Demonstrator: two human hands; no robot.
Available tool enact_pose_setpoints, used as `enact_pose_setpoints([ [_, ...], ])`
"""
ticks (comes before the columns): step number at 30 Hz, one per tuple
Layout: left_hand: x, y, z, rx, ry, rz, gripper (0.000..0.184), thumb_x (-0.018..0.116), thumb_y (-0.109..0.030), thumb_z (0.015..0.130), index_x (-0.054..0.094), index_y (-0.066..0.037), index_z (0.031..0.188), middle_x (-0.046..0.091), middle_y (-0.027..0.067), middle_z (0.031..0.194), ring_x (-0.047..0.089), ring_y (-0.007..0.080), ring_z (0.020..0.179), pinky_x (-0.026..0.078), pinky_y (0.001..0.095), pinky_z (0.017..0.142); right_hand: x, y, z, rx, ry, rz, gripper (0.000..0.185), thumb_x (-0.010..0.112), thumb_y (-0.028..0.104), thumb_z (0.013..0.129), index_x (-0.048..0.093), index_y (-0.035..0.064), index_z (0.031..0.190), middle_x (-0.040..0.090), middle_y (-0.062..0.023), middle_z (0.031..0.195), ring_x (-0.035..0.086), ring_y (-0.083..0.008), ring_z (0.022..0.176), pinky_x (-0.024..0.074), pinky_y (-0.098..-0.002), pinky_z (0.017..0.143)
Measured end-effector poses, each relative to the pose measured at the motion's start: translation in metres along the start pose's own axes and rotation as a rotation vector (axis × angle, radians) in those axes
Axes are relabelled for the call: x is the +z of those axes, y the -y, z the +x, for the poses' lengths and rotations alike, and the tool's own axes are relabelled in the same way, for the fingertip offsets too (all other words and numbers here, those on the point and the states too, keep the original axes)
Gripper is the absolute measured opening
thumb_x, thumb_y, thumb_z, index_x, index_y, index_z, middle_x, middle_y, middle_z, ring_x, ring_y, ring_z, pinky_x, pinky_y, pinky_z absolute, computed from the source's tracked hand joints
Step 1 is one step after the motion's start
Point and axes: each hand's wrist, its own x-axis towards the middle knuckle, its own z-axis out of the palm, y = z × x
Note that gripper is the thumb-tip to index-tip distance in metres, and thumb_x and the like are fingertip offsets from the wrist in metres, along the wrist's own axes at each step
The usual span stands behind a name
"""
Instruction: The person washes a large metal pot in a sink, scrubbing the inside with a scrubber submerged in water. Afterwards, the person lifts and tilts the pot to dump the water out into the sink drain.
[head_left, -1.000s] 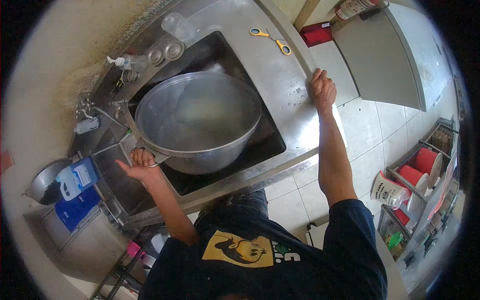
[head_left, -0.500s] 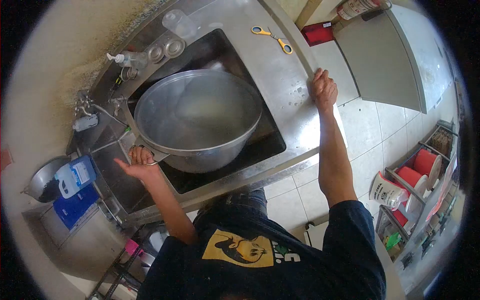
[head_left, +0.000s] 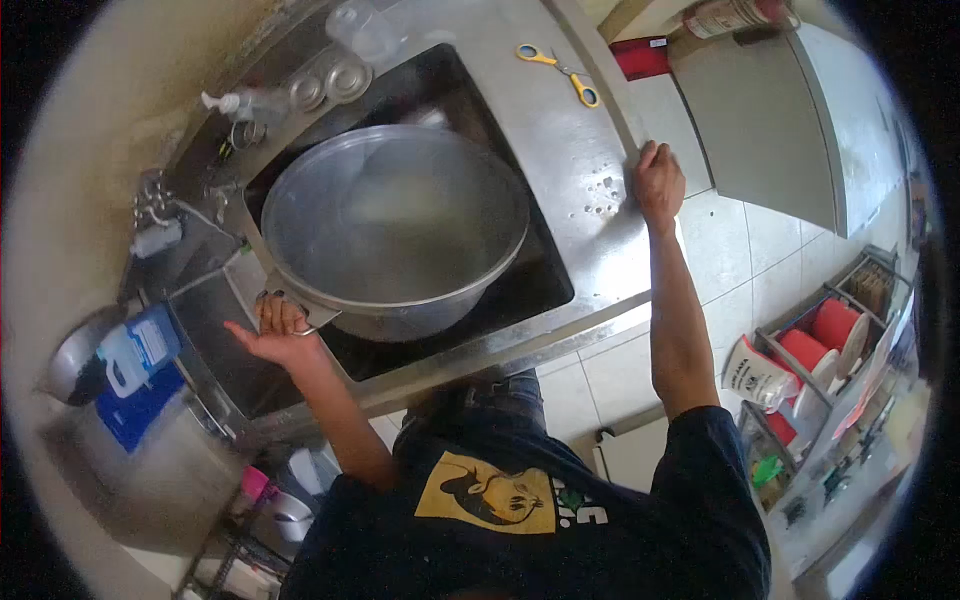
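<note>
A large metal pot (head_left: pixel 400 290) stands in the dark sink basin (head_left: pixel 545 285), slightly tilted, with cloudy liquid (head_left: pixel 405 205) inside. At the pot's near left side, my left hand (head_left: pixel 275 328) has its fingers curled round the wire handle (head_left: pixel 322 325), thumb sticking out. My right hand (head_left: pixel 660 185) is closed at the right-hand edge of the steel counter (head_left: pixel 600 245), away from the pot. What lies under its fingers is partly hidden. Yellow-handled scissors (head_left: pixel 560 75) lie on the counter, farther back than my right hand.
Along the back stand a pump bottle (head_left: pixel 250 103), round metal lids (head_left: pixel 348 78) and a clear container (head_left: pixel 360 28). Taps (head_left: pixel 155 205) are at the left, above a blue-labelled jug (head_left: pixel 140 350). A rack with red-and-white rolls (head_left: pixel 810 350) stands at the right over white floor tiles (head_left: pixel 715 250).
The view has shifted and turned slightly. My left hand stays on the pot handle and my right hand stays at the counter edge. The pot looks almost unmoved in the sink.
</note>
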Motion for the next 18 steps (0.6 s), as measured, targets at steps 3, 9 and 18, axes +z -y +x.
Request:
enact_pose_setpoints([
  [3, 0.009, 0.0, 0.001, 0.015, -0.072, -0.072, 0.054, 0.056, -0.058, 0.083, 0.037, -0.008, 0.072, 0.026, -0.0029, 0.053, 0.02, 0.0075, 0.04, 0.015, 0.0236, 0.034, -0.009, 0.02, -0.007, -0.16, -0.53, 0.07, 0.013, 0.055, 0.015, 0.087, 0.057, 0.0023, 0.088, 0.063, -0.0166, 0.082, 0.064, -0.0326, 0.08, 0.05, -0.0406, 0.071],
  [9, 0.019, 0.002, -0.002, -0.031, -0.021, -0.08, 0.056, 0.046, -0.063, 0.086, 0.039, -0.008, 0.074, 0.026, -0.0037, 0.054, 0.02, 0.0063, 0.041, 0.015, 0.0224, 0.034, 0.015, 0.213, -0.067, -0.503, 0.531, 0.722, 0.013, 0.056, 0.01, 0.085, 0.067, 0.0061, 0.09, 0.065, -0.0138, 0.086, 0.065, -0.0273, 0.074, 0.0503, -0.0364, 0.069],
  [18, 0.016, 0.002, -0.001, -0.034, -0.092, -0.128, 0.06, 0.042, -0.068, 0.085, 0.038, -0.008, 0.081, 0.023, -0.0036, 0.058, 0.015, 0.0071, 0.046, 0.013, 0.0257, 0.039, 0.37, 0.232, -0.125, 0.029, 1.409, 0.373, 0.022, 0.048, 0.023, 0.093, 0.061, 0.0049, 0.096, 0.061, -0.0035, 0.073, 0.058, -0.0175, 0.061, 0.0501, -0.0284, 0.065],
])
